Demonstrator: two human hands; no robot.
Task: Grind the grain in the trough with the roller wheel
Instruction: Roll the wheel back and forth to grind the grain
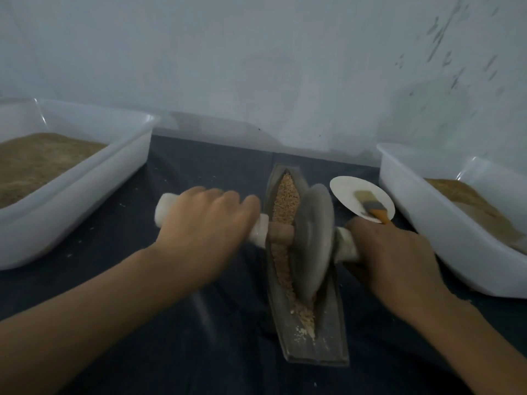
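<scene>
A narrow grey boat-shaped trough (pixel 328 332) lies lengthwise on the dark cloth, with tan grain (pixel 286 195) along its groove. A grey roller wheel (pixel 315 240) stands on edge in the groove near the middle, on a wooden axle (pixel 281 233) with pale wrapped handles on both sides. My left hand (pixel 205 223) lies over the left handle (pixel 165 209), fingers extended across it. My right hand (pixel 390 258) grips the right handle (pixel 346 243). Crushed pale grain (pixel 306 323) lies at the trough's near end.
A white tub (pixel 85 195) of brown grain sits at the left, another white tub (pixel 445 232) at the right. A small white dish (pixel 346 189) with an orange-handled brush (pixel 370 205) lies just right of the wheel. A pale wall stands behind.
</scene>
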